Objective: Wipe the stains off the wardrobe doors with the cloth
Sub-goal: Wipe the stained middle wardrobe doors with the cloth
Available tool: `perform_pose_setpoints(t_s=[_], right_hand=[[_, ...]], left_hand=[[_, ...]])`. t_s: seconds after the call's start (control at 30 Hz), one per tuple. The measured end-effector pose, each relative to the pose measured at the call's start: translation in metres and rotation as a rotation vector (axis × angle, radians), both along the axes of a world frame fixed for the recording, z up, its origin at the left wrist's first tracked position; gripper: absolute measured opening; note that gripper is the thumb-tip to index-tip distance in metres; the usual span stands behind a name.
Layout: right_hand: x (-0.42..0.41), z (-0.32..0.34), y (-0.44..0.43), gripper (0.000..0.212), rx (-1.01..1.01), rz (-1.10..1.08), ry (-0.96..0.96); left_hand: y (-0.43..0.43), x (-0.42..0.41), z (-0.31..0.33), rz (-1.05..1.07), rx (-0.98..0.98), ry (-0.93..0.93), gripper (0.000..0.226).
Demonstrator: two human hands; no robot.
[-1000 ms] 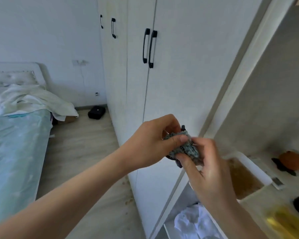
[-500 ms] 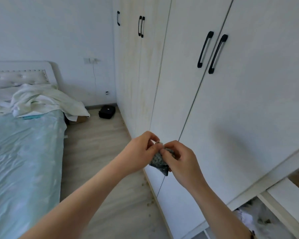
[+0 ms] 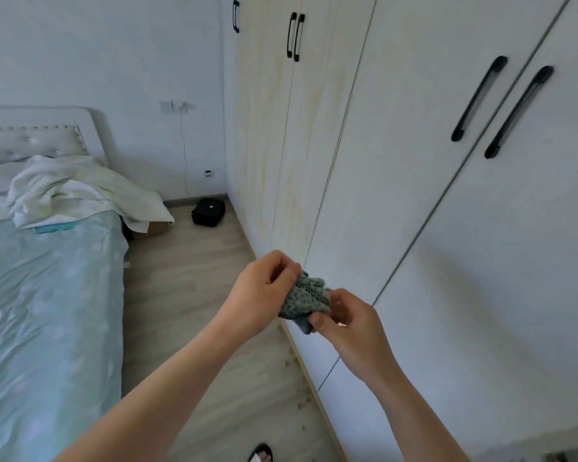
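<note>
Prep stage here: my left hand (image 3: 261, 295) pinched one edge of the small grey knitted cloth (image 3: 306, 296), my right hand (image 3: 351, 323) the other, fingers curled tight on it, up near the tall white wardrobe doors (image 3: 397, 161). The yellowish streaks (image 3: 271, 145) looked unwiped, so next I'd need to step closer and press it flat. The pale green bed (image 3: 47, 311) and black bag (image 3: 209, 211) sat off left, not blocking. The black bar handles (image 3: 295, 36) would.

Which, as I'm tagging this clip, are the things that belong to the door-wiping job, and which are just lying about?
For the job:
cloth, bunched between both hands
left hand
right hand
wardrobe doors, with yellowish streaks

Lying about:
black bag on the floor
bed
white sheet crumpled on it
</note>
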State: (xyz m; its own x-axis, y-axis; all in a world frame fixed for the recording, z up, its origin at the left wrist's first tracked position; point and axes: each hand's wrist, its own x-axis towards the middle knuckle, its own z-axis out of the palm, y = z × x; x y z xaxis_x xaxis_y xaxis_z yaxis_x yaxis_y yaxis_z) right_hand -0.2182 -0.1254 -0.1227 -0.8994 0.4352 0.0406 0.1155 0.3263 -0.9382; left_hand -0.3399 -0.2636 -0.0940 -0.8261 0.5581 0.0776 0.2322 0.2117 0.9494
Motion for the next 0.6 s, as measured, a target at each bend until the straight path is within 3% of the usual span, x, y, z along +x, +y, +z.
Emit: perform_pose_setpoints(t_s=[0.13, 0.23, 0.27, 0.4, 0.6], right_hand=[[-0.059, -0.012, 0.012, 0.012, -0.053, -0.02, 0.064], [-0.109, -0.017, 0.013, 0.053, -0.214, 0.109, 0.12], [-0.133, -0.02, 0.015, 0.052, -0.222, 0.126, 0.124], [-0.211, -0.023, 0.022, 0.008, -0.223, 0.06, 0.17], [-0.314, -0.013, 0.032, 0.023, -0.309, 0.007, 0.093]], left_hand=[[0.002, -0.062, 0.005, 0.016, -0.032, 0.065, 0.018], [0.007, -0.101, 0.009, -0.023, -0.09, 0.113, 0.017], [0.009, -0.12, 0.01, -0.022, -0.133, 0.141, 0.017], [0.007, -0.195, 0.012, 0.037, -0.251, 0.152, 0.02], [0.017, -0.284, 0.0, 0.108, -0.233, 0.06, 0.026]])
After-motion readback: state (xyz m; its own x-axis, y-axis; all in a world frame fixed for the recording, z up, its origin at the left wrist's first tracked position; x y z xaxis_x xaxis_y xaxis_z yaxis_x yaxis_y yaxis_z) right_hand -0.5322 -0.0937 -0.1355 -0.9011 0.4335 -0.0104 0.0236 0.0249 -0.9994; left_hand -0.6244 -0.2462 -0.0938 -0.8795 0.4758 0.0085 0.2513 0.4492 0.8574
